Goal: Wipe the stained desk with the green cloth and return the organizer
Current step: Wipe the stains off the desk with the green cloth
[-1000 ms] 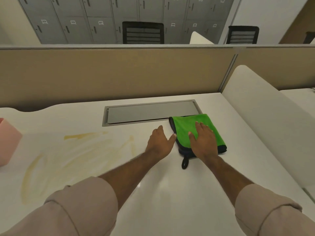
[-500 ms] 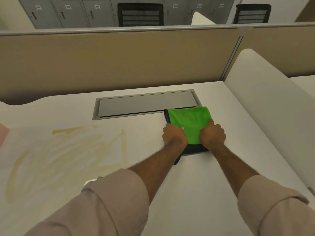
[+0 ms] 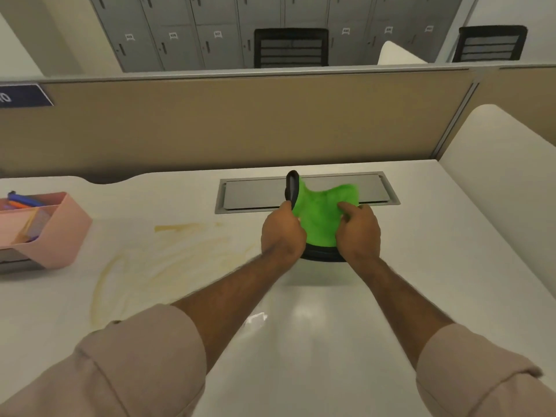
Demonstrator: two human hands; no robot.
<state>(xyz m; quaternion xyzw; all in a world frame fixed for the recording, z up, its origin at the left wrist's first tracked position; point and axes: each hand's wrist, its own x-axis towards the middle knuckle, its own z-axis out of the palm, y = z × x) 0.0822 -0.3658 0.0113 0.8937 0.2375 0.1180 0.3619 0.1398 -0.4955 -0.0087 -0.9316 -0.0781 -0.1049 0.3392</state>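
The green cloth (image 3: 322,215), dark-edged with a black hanging loop sticking up, is lifted off the white desk (image 3: 301,341) and bunched between both hands. My left hand (image 3: 282,233) grips its left side by the loop. My right hand (image 3: 358,233) pinches its right side. A yellowish-brown smeared stain (image 3: 168,257) spreads over the desk to the left of the hands. The pink organizer (image 3: 51,233), holding pens and other small items, stands at the desk's left edge, beyond the stain.
A grey metal cable flap (image 3: 307,192) is set into the desk just behind the cloth. A tan partition (image 3: 240,124) closes the back, and a white curved divider (image 3: 496,176) bounds the right side. Lockers and black chairs stand beyond the partition.
Both hands went from resting flat by the cloth to gripping it, then lifted it off the desk and bunched it. The view shifted, bringing the pink organizer back in at left.
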